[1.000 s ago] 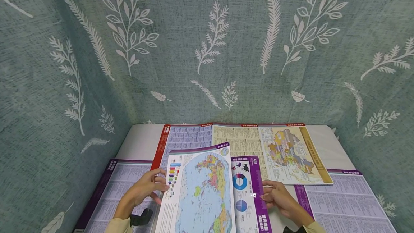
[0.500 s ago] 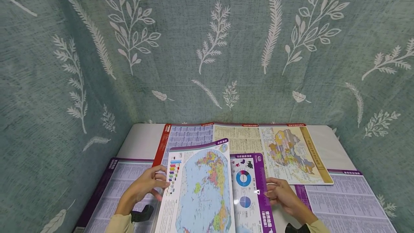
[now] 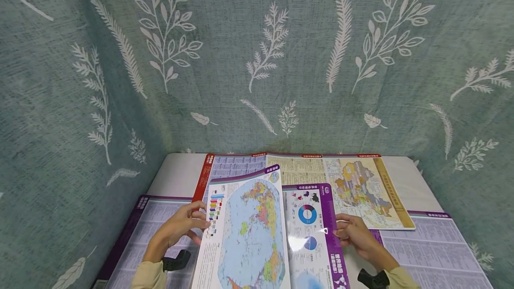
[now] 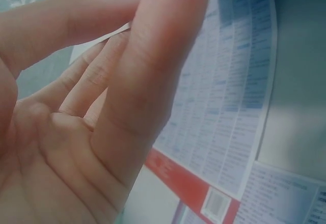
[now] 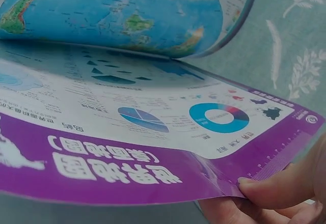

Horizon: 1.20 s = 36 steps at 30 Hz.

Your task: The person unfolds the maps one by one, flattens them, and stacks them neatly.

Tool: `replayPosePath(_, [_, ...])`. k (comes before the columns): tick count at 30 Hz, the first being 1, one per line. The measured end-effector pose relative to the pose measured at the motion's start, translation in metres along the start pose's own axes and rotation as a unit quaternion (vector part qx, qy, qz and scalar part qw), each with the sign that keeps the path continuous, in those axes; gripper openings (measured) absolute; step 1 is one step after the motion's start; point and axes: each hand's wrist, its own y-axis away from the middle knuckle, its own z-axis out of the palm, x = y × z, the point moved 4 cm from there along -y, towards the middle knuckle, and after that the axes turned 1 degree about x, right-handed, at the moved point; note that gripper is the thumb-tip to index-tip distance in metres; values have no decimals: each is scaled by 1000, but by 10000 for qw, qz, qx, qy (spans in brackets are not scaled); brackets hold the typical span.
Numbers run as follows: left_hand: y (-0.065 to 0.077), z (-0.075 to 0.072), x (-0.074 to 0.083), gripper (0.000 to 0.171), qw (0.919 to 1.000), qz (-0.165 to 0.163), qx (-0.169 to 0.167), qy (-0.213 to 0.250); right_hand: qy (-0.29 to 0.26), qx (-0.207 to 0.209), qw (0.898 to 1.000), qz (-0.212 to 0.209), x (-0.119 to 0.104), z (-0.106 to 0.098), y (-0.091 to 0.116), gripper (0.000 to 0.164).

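Note:
A folded world map (image 3: 250, 235), a glossy sheet with a purple border, is held up over the table with its two leaves partly spread. My left hand (image 3: 178, 229) pinches the left edge of the upper leaf between thumb and fingers. In the left wrist view that hand (image 4: 76, 117) covers most of the leaf's edge. On the other side, my right hand (image 3: 357, 237) grips the purple edge of the lower leaf. The right wrist view has the thumb (image 5: 280, 186) on top of this purple border (image 5: 122, 178), the fingers underneath, and the upper leaf (image 5: 122, 15) curving above.
Behind lies a red-edged sheet (image 3: 297, 166) with a map of China on its right part. Purple-edged printed sheets, left (image 3: 156, 222) and right (image 3: 417, 235), lie on the white table (image 3: 176, 173). A green leaf-patterned cloth (image 3: 225, 57) hangs around the table.
The right hand has moved right and slightly up with the lower leaf, so more of its charts show. The upper leaf's top edge has risen; the left hand keeps its hold.

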Motion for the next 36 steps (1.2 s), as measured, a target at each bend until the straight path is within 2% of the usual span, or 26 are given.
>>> replayPosePath(9, [-3, -2, 6, 38, 9997, 195, -149, -38, 342, 447, 9984, -23, -4, -12, -1, 49])
replayPosePath(17, [-6, -4, 11, 43, 9998, 210, -37, -35, 418, 584, 9974, -72, -9, -22, 0, 50])
replayPosePath(29, [-13, -7, 17, 42, 9995, 298, -20, -123, 412, 1041, 9937, 54, -14, -39, -1, 51])
replayPosePath(36, [-15, -8, 23, 42, 9992, 347, -17, -212, 591, 1125, 9918, -112, -20, -46, -1, 52])
